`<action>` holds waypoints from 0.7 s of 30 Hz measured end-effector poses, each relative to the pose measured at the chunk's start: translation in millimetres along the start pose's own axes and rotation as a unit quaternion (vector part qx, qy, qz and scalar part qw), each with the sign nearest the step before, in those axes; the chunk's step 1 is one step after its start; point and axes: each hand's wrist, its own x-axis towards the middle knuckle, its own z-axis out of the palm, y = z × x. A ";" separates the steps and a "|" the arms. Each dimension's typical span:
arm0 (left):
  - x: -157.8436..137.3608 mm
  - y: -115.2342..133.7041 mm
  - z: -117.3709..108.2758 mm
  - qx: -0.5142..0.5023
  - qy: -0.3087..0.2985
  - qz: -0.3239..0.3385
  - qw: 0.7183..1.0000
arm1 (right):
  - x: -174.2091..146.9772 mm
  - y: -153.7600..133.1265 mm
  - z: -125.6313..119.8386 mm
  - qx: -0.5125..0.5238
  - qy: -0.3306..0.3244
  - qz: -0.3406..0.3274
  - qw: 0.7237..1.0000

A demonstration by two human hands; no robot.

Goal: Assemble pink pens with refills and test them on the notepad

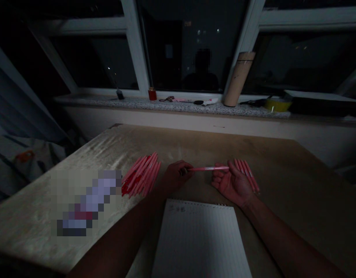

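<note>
A slim pink pen (208, 168) lies level between my two hands, above the top edge of a notebook. My left hand (178, 173) pinches its left end. The fingers of my right hand (231, 183) are curled palm up, with the thumb and a finger closed on its right end. A pale label shows near the middle of the pen. Left of my left hand lies a heap of pink pens (143, 173), with some red among them. Just beyond my right hand, several pink pens (247, 175) lie side by side in a slanted row.
An open spiral notebook (201, 239) with lined pages lies in front of me on the brown table (296, 185). At left is a blurred-out object (91, 200). Along the windowsill (172, 106) stand a small red jar (152, 94), a tall tube (238, 79) and yellow tape (278, 104).
</note>
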 end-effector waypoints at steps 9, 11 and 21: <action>0.4 4.0 -1.9 0.004 0.000 -0.002 1.000 | 0.1 0.0 1.8 -0.001 0.015 -0.007 1.000; 0.1 5.3 -2.3 0.002 -0.002 -0.003 1.000 | 0.3 0.1 2.1 -0.002 0.015 -0.009 1.000; -0.2 4.5 -1.9 0.003 -0.007 -0.008 1.000 | -1.3 -0.8 1.8 -0.012 0.016 -0.007 1.000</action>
